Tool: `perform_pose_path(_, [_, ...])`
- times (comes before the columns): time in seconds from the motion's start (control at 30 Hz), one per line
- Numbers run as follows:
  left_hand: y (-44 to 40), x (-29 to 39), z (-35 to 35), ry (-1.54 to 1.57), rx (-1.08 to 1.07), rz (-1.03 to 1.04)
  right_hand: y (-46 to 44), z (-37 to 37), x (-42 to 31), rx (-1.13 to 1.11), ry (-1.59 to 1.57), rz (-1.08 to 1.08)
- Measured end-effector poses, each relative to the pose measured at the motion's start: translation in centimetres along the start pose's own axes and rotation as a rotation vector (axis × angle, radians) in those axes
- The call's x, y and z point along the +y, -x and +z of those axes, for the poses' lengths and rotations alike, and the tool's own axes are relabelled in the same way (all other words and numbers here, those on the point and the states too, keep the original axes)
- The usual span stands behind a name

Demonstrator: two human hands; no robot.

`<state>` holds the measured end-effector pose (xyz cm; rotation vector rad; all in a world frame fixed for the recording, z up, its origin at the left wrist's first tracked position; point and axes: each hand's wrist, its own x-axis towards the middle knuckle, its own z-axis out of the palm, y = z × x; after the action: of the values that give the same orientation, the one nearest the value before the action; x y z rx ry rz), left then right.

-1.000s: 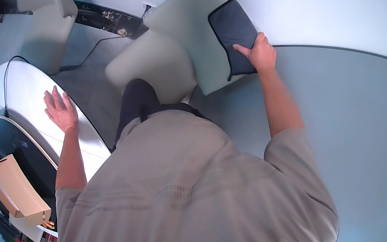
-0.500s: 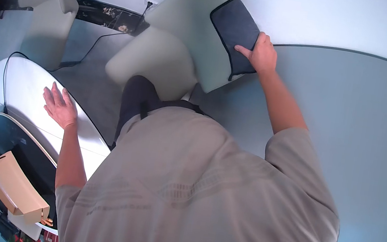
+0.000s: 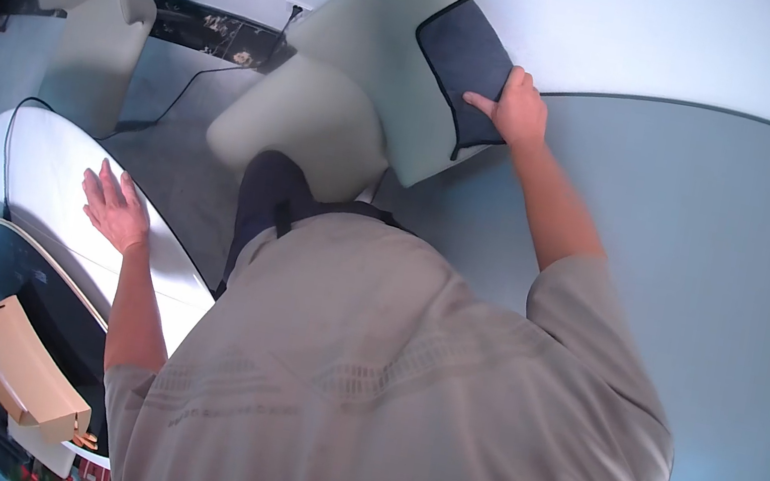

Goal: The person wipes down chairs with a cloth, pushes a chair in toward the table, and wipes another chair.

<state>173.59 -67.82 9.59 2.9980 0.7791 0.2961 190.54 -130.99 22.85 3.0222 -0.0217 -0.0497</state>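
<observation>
Over the backrest of a pale grey-green chair [image 3: 378,28] hangs a dark grey cloth [image 3: 462,61] with black edging. My right hand [image 3: 520,111] grips the cloth at the backrest's outer edge, its thumb lying across the front. The fingertips behind that edge are hidden. On the left, my left hand [image 3: 118,210] rests with spread fingers on a glossy white round table [image 3: 46,187]; it holds nothing.
A cardboard box [image 3: 28,365] sits on the table's dark round centre [image 3: 58,305]. Another pale chair [image 3: 94,43] stands at the far left. A black cable [image 3: 189,94] runs across the floor from a wall socket [image 3: 296,7]. A grey panel [image 3: 680,287] fills the right.
The view has shifted slightly. My right hand still grips the cloth on the backrest, and my left hand remains on the table.
</observation>
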Motion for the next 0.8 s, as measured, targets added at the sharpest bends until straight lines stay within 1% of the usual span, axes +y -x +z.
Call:
perform_pose_path(0.07, [-0.1, 0.1, 0.2, 0.002, -0.004, 0.003, -0.8, -0.2, 0.5, -0.175, -0.032, 0.081])
perform_pose_path(0.1, [-0.1, 0.2, 0.1, 0.016, -0.003, 0.002, -1.1, 0.0, 0.9, -0.171, -0.026, 0.075])
perform_pose_path(0.17, [0.1, -0.1, 0.0, 0.023, 0.002, 0.000, -1.1, 1.0, 1.4, -0.083, -0.086, 0.055])
perform_pose_path(0.2, [0.0, -0.1, 0.1, 0.009, 0.007, 0.003, -0.6, 1.1, 1.0, -0.083, -0.089, 0.056])
perform_pose_path(0.27, [-0.1, 0.0, 0.2, -0.003, 0.010, 0.007, 1.2, 1.1, 0.2, 0.248, -0.047, -0.083])
perform_pose_path(0.3, [-0.1, 0.0, 0.2, 0.017, 0.012, 0.008, 1.8, 1.2, 0.2, 0.249, -0.045, -0.087])
perform_pose_path(0.37, [0.2, 0.1, 0.0, 0.032, 0.014, -0.004, 2.1, 1.5, 0.1, 0.433, 0.003, -0.187])
perform_pose_path(0.4, [0.1, 0.1, 0.0, 0.028, 0.007, -0.010, 1.5, 1.4, 0.0, 0.432, -0.002, -0.192])
perform_pose_path(0.47, [-0.1, 0.0, -0.1, 0.025, 0.001, 0.001, -0.1, 1.0, 0.3, 0.084, 0.005, -0.009])
perform_pose_path(0.5, [-0.1, 0.0, 0.0, 0.016, 0.006, 0.005, -0.3, 1.1, 0.6, 0.085, 0.007, 0.001])
perform_pose_path(0.57, [0.0, 0.0, 0.4, 0.013, 0.010, 0.003, -0.9, 1.2, 1.1, 0.012, -0.016, 0.010])
perform_pose_path(0.7, [0.0, -0.3, 0.2, -0.003, -0.001, 0.005, -0.6, 0.8, 0.6, 0.007, -0.025, 0.023])
perform_pose_path(0.77, [-0.1, 0.0, 0.4, -0.012, -0.001, 0.006, 0.0, 0.3, -0.3, -0.054, -0.016, 0.101])
perform_pose_path(0.8, [-0.1, 0.0, 0.4, -0.009, -0.001, 0.007, 0.4, 0.1, -0.3, -0.053, -0.018, 0.102])
